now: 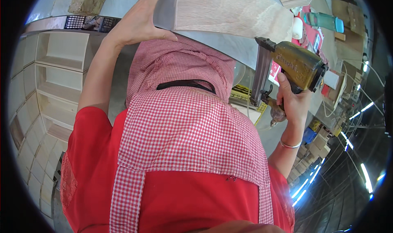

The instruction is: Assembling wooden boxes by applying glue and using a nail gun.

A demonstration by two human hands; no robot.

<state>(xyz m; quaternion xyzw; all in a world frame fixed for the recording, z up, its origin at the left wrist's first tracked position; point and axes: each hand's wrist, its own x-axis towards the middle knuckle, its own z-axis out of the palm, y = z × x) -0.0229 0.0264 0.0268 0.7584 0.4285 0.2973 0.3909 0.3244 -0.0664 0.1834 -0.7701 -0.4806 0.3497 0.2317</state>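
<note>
Head view. The right hand [292, 102] grasps the handle of an olive-yellow and black metal nail gun [297, 65], whose body rises above that hand. The gun's nose lies ahead and to the left of the hand, near the corner of a pale rectangular wooden board [233, 12]. The board lies just right of the left hand [137, 24], whose thumb stands spread; its fingertips leave the frame, so its grip cannot be told. A translucent teal bottle [321, 21] lies beyond the right hand.
</note>
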